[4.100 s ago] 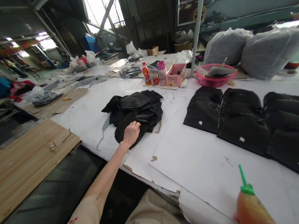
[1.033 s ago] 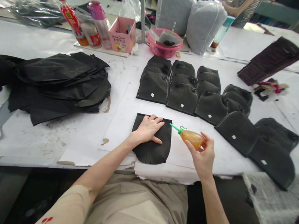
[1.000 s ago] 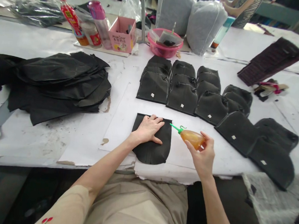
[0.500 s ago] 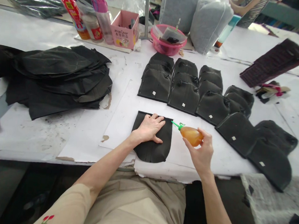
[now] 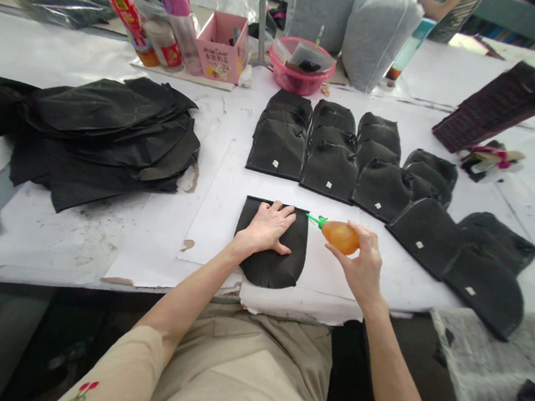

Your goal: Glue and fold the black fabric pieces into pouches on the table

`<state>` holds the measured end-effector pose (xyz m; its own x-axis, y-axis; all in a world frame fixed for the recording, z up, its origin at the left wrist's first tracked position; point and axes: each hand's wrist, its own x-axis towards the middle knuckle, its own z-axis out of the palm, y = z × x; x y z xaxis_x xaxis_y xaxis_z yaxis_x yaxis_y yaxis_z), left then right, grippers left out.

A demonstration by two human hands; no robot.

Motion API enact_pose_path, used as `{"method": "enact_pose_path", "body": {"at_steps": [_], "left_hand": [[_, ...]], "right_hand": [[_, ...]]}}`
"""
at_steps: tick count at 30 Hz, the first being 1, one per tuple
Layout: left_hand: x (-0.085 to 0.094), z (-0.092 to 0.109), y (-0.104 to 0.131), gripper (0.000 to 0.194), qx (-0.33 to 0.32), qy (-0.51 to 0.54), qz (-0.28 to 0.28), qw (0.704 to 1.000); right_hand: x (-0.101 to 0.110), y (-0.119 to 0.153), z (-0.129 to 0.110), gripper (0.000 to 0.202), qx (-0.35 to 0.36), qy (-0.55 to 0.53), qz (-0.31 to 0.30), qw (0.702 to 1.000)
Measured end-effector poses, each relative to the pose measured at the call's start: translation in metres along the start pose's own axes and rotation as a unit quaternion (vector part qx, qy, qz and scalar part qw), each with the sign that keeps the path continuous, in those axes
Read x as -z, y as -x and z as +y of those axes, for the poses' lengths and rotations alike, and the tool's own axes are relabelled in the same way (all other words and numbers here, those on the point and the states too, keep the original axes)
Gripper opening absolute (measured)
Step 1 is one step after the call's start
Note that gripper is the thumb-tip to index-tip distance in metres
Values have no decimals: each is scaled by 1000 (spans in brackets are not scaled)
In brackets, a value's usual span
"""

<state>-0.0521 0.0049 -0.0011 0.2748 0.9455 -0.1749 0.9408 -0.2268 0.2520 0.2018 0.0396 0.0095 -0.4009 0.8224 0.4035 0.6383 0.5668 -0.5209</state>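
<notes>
A black leather-like pouch piece (image 5: 273, 269) lies flat near the table's front edge, its rounded end toward me. My left hand (image 5: 267, 229) rests on it with fingers spread, pressing it against the white paper. My right hand (image 5: 363, 260) grips a squeeze bottle (image 5: 340, 238) of amber liquid, held on its side. The bottle's green nozzle (image 5: 313, 219) points left, its tip at the pouch piece's upper right corner. Whether any liquid comes out is too small to see.
Similar black pieces (image 5: 280, 145) with small white labels lie in overlapping rows beyond and to the right. A heap of black sheets (image 5: 108, 135) covers the left. Farther back are a pink box (image 5: 222, 51), a pink basin (image 5: 302, 84), bottles and a dark purple rack (image 5: 498, 106).
The squeeze bottle has tipped slightly and shifted a little left and up, its nozzle tip staying by the pouch corner. My left hand has kept its place. The view has shifted slightly.
</notes>
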Motion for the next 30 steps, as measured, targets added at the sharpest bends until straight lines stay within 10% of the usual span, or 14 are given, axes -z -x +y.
{"method": "enact_pose_path", "body": {"at_steps": [30], "left_hand": [[4,2,4,77,1,-19,16,1000]], "right_hand": [[5,1,-4,50,-6,-8,24,1000]]}}
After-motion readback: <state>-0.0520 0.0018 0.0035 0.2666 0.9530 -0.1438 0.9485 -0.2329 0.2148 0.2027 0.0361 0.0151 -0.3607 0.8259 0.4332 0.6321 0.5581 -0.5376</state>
